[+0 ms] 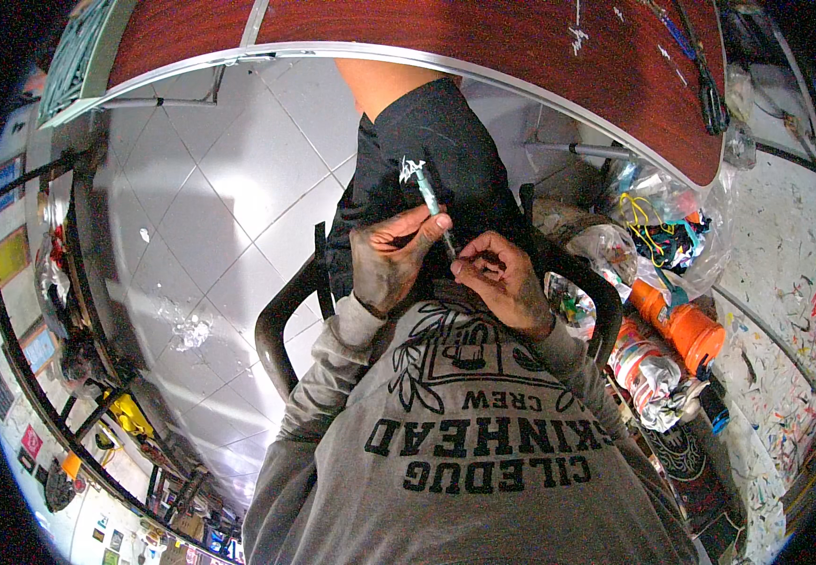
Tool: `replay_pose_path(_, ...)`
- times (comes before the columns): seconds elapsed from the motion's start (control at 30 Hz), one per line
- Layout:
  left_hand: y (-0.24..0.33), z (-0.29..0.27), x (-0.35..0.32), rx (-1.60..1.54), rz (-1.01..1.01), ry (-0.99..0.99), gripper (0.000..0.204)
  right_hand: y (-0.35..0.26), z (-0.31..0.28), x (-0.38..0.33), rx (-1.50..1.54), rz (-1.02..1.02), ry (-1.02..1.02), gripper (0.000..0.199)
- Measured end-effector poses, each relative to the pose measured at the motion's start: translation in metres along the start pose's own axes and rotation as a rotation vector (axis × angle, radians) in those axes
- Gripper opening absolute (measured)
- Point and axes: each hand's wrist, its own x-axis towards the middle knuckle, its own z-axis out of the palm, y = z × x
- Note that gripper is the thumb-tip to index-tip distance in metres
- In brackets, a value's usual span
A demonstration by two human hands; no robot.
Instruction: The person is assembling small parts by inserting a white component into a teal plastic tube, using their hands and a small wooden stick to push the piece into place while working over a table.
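Note:
My left hand (pixel 394 254) pinches a slim pale-green stick (pixel 429 196), which slants up and to the left above my lap. At the stick's lower, greyer end, my right hand (pixel 497 273) has its thumb and fingertips closed on it. Curly white shavings (pixel 410 170) show at the upper end, against my black shorts (pixel 427 132); whether they cling to the stick or lie on the cloth I cannot tell. Dark smudges mark the left hand. Both forearms are in grey sleeves, bent in front of my grey shirt (pixel 483 377).
A red-brown table (pixel 352 28) with a pale rim curves across the front. On it are a black-handled tool (pixel 712 105), white scraps, and a container (pixel 97 71) of similar sticks. Chair armrests (pixel 276 330) flank me. Bags and an orange container (pixel 686 330) stand right; shelving lines the left.

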Motion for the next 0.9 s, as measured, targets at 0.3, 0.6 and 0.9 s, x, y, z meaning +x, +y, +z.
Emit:
replay_pose_path(0.3, -0.002, 0.002, -0.001, 0.018, 0.014, 0.019, 0.029, 0.006, 0.002, -0.001, 0.015, -0.012, 0.043, 0.021)
replay_pose_path(0.6, -0.005, -0.002, -0.001, -0.107, -0.089, -0.054, 0.021, -0.019, 0.007, -0.003, -0.123, -0.247, 0.166, 0.018)
replay_pose_path(0.9, -0.002, -0.002, -0.003, -0.09, -0.064, -0.096, 0.018, -0.032, -0.002, 0.004, -0.323, -0.381, 0.063, 0.016)
